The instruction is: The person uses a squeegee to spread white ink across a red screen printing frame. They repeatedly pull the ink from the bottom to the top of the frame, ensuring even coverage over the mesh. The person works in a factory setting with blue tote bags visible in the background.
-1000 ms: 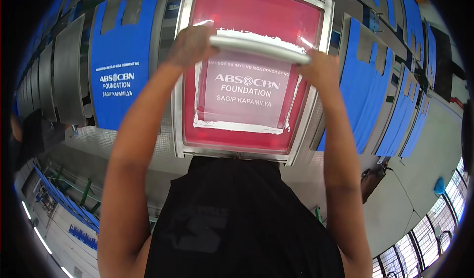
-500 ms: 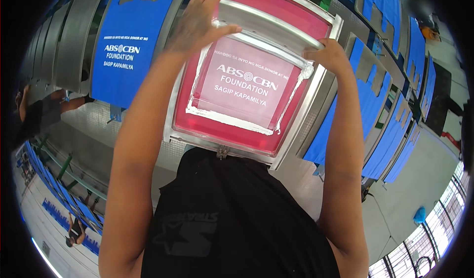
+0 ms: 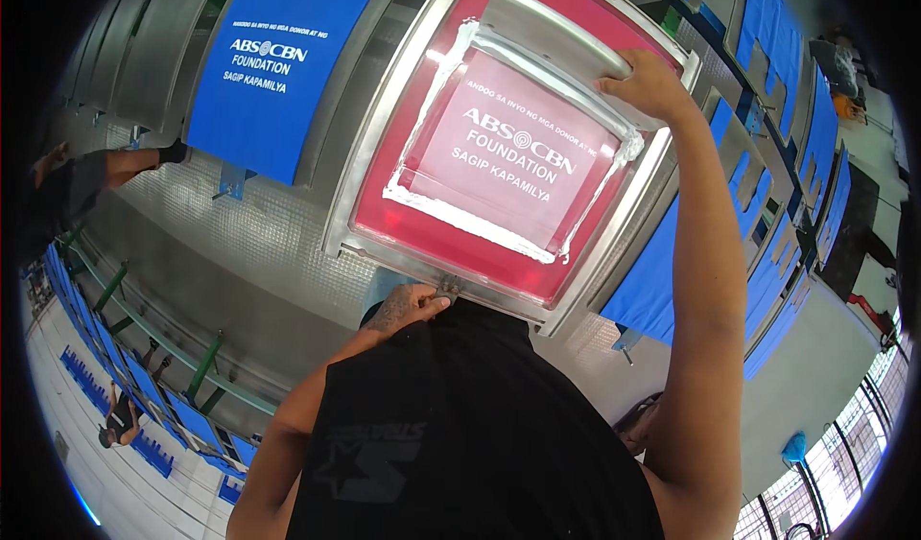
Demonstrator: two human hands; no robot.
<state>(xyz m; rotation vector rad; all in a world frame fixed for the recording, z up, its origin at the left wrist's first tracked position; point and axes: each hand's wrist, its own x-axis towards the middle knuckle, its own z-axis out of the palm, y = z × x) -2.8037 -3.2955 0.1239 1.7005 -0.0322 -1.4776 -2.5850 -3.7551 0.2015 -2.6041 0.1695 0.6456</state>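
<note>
A metal-framed printing screen with red mesh and white lettering lies in front of me on a long metal table. White ink rings the lettering. A grey squeegee rests across the far part of the mesh. My right hand grips its right end, arm stretched out. My left hand is low by my chest, fingers pinched on a small fitting at the frame's near edge. My black shirt hides the table edge below it.
A blue cloth panel with white print lies left of the screen, and more blue panels run along the table to the right. Another person's arm reaches in at the far left. Blue panels on racks stand lower left.
My left hand has come off the squeegee and dropped to the frame's near edge. The squeegee sits farther up the screen, held by the right hand alone. The view has tilted.
</note>
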